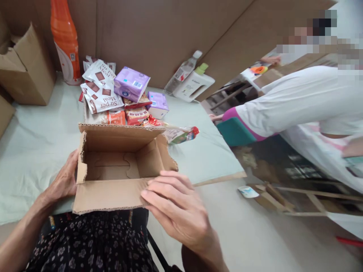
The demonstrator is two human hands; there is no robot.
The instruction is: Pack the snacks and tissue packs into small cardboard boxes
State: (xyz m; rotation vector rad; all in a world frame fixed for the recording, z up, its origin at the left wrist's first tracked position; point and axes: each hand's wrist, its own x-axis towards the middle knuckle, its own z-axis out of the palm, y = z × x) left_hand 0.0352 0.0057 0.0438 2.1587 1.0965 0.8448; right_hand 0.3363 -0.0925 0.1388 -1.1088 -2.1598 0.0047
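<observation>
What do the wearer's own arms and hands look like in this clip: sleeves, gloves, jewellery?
Both are bare. The left hand and the right hand wear no gloves, and no rings, watch or bracelet show. No sleeve shows on either forearm. The only clothing of the wearer in view is a dark garment with a small floral print below the hands.

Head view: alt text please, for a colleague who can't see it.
Both hands hold an open, empty cardboard box at the table edge: left hand on its left side, right hand on the near flap. Behind it lies a pile of snack packets; another person leans in at right.
</observation>
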